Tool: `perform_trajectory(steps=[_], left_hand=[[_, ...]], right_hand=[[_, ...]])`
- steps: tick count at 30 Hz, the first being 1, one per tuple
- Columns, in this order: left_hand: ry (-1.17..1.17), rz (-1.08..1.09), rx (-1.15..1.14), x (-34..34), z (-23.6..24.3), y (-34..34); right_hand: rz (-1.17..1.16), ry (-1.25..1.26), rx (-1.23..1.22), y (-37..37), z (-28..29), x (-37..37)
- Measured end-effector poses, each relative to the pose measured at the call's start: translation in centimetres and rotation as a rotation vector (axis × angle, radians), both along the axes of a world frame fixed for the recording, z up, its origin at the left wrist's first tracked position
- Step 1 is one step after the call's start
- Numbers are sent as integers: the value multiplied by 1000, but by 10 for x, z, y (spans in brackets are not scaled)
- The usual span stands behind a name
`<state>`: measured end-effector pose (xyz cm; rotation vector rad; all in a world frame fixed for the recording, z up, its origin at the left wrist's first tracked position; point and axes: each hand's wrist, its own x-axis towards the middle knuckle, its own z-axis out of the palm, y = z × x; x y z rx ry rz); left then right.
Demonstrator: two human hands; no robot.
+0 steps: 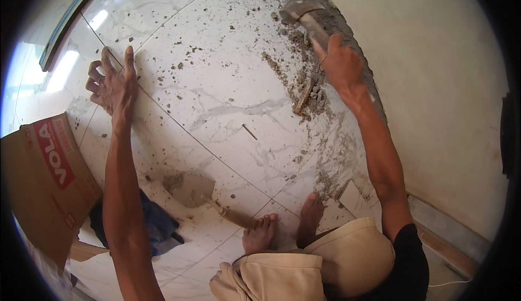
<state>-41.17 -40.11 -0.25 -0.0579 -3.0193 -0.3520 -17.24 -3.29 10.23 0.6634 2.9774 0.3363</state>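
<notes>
My right hand grips the handle of a hammer, its head raised and blurred above the rubble strip along the wall. My left hand rests on the white marble-look floor tile, fingers partly curled, holding nothing. A chisel-like metal bar lies in the grey mortar debris just below and left of my right hand. A trowel with a wooden handle lies on the tile near my bare feet.
A cream wall runs along the right. A brown cardboard box sits at the left, with a dark blue cloth beside it. A small nail lies on the tile. Mortar crumbs are scattered over the floor.
</notes>
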Motion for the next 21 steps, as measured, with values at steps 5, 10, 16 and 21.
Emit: perform_trajectory(steps=[5,10,16,21], left_hand=[[7,3,5,0,2,-4],[-9,-9,0,2,0,8],[-8,-4,5,1,-5,-2],[-11,-8,17,0,0,2]], right_hand=[[451,214,48,-27,5,4],[10,82,131,22,0,3],[388,64,70,-22,-7,15],[103,100,227,24,-3,8]])
